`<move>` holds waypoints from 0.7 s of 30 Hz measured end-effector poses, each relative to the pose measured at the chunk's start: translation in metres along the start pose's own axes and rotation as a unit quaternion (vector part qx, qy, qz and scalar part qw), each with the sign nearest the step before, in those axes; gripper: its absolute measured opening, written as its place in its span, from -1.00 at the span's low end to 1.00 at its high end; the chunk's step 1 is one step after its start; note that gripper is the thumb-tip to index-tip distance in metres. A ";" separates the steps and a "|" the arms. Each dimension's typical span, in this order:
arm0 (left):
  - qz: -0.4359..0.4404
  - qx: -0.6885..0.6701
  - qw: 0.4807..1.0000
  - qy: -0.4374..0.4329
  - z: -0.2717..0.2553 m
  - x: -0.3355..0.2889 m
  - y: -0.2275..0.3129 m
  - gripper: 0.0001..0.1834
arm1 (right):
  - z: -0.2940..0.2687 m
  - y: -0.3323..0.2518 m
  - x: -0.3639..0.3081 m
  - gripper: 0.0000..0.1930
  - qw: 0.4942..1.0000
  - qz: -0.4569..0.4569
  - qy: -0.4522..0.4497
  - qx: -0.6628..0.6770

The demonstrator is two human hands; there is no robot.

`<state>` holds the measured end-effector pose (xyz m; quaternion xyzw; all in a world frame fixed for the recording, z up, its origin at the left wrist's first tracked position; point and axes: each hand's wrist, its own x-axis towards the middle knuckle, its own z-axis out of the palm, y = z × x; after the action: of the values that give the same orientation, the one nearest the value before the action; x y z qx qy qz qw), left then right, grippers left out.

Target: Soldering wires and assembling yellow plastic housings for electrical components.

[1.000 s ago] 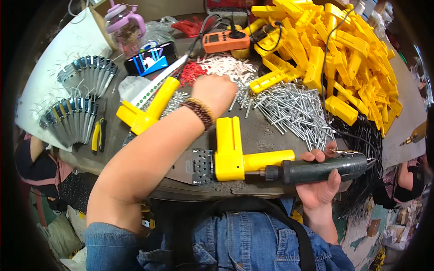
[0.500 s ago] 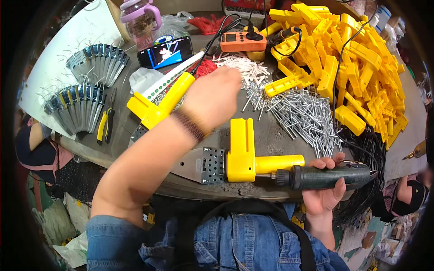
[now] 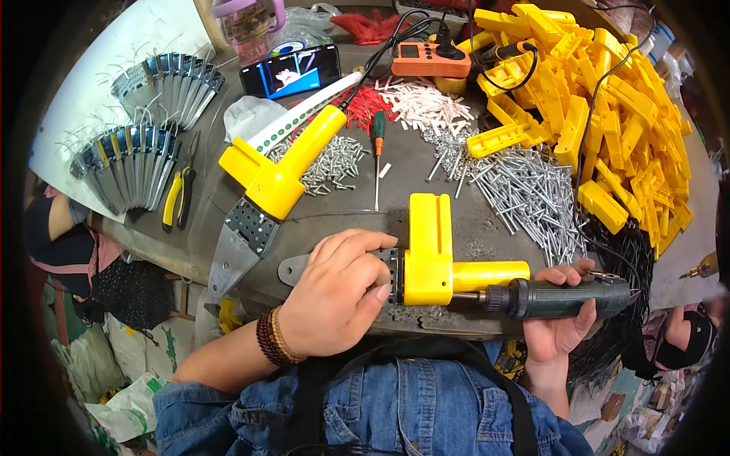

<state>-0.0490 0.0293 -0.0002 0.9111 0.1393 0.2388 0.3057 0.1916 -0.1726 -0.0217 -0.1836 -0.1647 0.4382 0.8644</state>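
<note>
A pipe welder point(image 3: 428, 258) with a yellow pistol-shaped housing lies before me, its flat metal plate pointing left. My left hand point(image 3: 334, 292) is closed over that plate and its perforated neck, thumb and forefinger at opposite edges. Anything small under the fingers is hidden. In my right hand point(image 3: 559, 327) is a dark green electric screwdriver point(image 3: 559, 299), lying level. Its bit reaches the right side of the yellow housing, below the handle; I cannot see the tip. Beyond my left hand lies a second pipe welder point(image 3: 275, 190), tilted, with a cord at its handle.
A hand screwdriver point(image 3: 379, 140) lies beside short screws point(image 3: 332, 163) and white sleeves point(image 3: 426, 104). Long screws point(image 3: 525, 197) and yellow housings point(image 3: 585, 106) heap at right. Pliers point(image 3: 179, 196), metal plates point(image 3: 125, 171), a phone point(image 3: 291, 72) and an orange meter point(image 3: 430, 61) stand around.
My left hand has come back from the small parts at the far middle to the near welder's plate, uncovering the hand screwdriver. My right hand keeps its hold on the electric screwdriver.
</note>
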 end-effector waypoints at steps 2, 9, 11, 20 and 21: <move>0.000 -0.022 1.000 -0.019 -0.004 -0.001 -0.002 -0.87 | -0.004 0.000 -0.001 -0.45 1.000 -0.006 0.006 -0.001; 0.017 -0.022 0.999 -0.016 -0.005 -0.003 -0.005 -0.85 | 0.000 0.001 0.001 -0.48 1.000 0.001 -0.005 0.010; 0.025 -0.023 0.999 -0.019 -0.006 -0.002 -0.004 -0.85 | -0.001 0.000 0.001 -0.47 1.000 0.004 -0.009 0.019; 0.022 -0.037 0.999 -0.027 -0.007 -0.003 -0.006 -0.85 | -0.002 0.003 0.000 -0.46 0.999 -0.002 0.012 0.053; 0.022 -0.038 0.999 -0.027 -0.006 -0.003 -0.007 -0.85 | -0.001 0.004 0.000 -0.46 0.999 -0.002 0.012 0.053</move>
<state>-0.0555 0.0364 -0.0010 0.9079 0.1016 0.2260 0.3380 0.1895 -0.1706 -0.0245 -0.1430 -0.1310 0.4424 0.8756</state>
